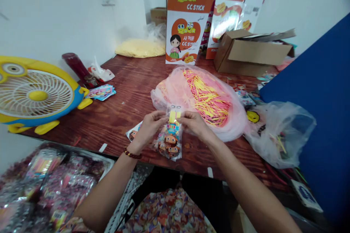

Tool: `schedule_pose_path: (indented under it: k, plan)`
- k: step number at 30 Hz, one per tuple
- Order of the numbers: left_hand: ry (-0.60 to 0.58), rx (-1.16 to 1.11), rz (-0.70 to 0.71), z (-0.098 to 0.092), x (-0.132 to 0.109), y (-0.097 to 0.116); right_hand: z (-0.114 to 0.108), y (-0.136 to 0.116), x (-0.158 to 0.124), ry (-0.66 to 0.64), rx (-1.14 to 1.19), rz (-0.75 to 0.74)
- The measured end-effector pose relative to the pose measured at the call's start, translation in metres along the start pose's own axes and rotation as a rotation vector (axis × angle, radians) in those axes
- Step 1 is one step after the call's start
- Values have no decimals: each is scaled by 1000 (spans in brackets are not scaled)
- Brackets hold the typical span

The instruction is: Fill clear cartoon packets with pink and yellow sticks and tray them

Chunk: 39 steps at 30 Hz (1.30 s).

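Near the table's front edge, a clear packet [171,139] printed with cartoon faces lies between my hands, with yellow pieces at its top end. My left hand [151,124] pinches the packet's upper left side; a beaded bracelet is on that wrist. On the opposite upper edge, my right hand [195,123] has its fingers closed on the same packet. Just beyond my hands sits a pink translucent bag [175,89], open over a heap of pink and yellow sticks [209,98]. Another printed packet [133,133] lies partly behind my left wrist.
A yellow and blue fan [38,95] stands at the left. Below it, a bin [108,165] holds filled packets. CC Stick cartons [182,52] and an open cardboard box [246,56] stand at the back. A clear bag [287,127] and a blue panel [314,91] are at the right.
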<state>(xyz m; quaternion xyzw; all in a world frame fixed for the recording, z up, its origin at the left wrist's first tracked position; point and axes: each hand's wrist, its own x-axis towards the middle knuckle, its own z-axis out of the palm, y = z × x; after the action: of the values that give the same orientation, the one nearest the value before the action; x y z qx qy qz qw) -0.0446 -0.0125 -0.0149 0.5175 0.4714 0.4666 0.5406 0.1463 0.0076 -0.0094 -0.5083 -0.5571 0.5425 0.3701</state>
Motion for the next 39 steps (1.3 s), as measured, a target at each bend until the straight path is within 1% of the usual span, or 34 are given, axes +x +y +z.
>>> schedule_pose_path:
  k: [1,2,4,6,8,9,11,13,15,17,20,23,26,28,30,32,34,36,39]
  plan:
    - [15,82,21,-3,-4,-7,3,8,1,-1,-55,36]
    - [3,172,37,-5,-8,-15,6,15,1,24,-136,45]
    - [-17,330,68,-3,-18,-32,10,30,-2,91,-347,-5]
    - [4,454,91,1,-26,-47,11,39,-9,155,-546,-71]
    - [33,527,100,5,-29,-55,8,44,-20,193,-665,-111]
    - [38,540,100,5,-29,-57,7,46,-27,204,-684,-117]
    - [24,532,88,4,-27,-57,5,52,-39,194,-640,-98]
    - [10,528,63,2,-23,-54,6,60,-48,164,-527,-53]
    - [27,555,27,1,-19,-52,11,70,-49,150,-404,1]
    - [45,575,-17,3,-15,-52,18,78,-45,163,-294,59]
    - [4,492,-99,10,-10,-52,25,84,-34,183,-156,113]
    - [-73,304,-178,16,-6,-51,28,86,-27,163,-43,130]
    - [-123,137,-264,17,-8,-48,28,86,-30,98,55,152]
    - [-125,81,-292,15,-13,-48,29,86,-34,82,87,123]
    - [-95,77,-252,12,-21,-50,30,86,-40,93,88,52]
    - [-82,87,-176,10,-31,-51,32,84,-46,95,54,-14]
    - [-80,71,-118,10,-44,-51,33,80,-54,75,8,-49]
    - [-63,-9,-98,12,-59,-47,34,76,-63,30,-22,-68]
    - [20,-205,-72,16,-78,-39,32,71,-71,-71,-80,-115]
